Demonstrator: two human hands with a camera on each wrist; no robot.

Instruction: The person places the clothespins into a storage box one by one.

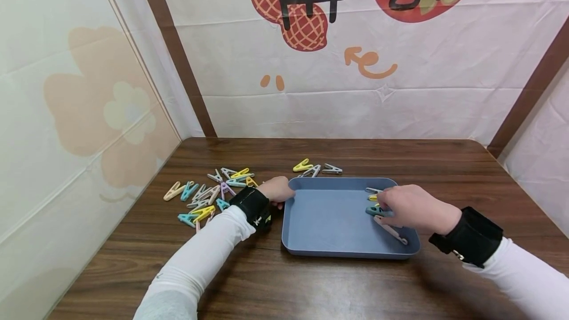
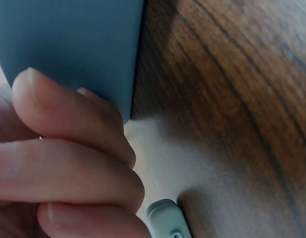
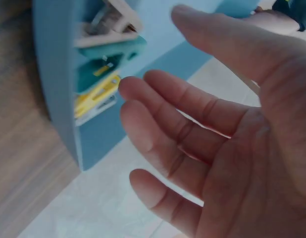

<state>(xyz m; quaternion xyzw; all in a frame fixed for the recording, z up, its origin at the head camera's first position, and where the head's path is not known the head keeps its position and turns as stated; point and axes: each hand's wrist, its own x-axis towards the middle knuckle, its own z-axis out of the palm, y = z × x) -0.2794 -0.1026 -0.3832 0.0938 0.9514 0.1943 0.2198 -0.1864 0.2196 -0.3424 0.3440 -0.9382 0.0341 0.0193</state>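
Observation:
A blue-grey tray [image 1: 329, 221] lies on the table, with several clothespins along its right side. My left hand [image 1: 276, 190] grips the tray's left rim; in the left wrist view its fingers [image 2: 69, 163] are curled against the tray wall. Over the tray's right side is my right hand [image 1: 413, 206]. The right wrist view shows its fingers and thumb apart, holding nothing. Beside those fingers lie a teal clothespin [image 3: 93, 74], a yellow clothespin [image 3: 96, 96] and a pale pink one [image 1: 391, 231] in the tray. In the head view, the right hand partly hides them.
Left of the tray spreads a loose pile of clothespins [image 1: 202, 211] in yellow, blue, grey, purple and pink. A yellow clothespin [image 1: 303, 165] and grey ones [image 1: 332, 169] lie behind the tray. Printed cloth [image 1: 311, 112] hangs at the table's back edge.

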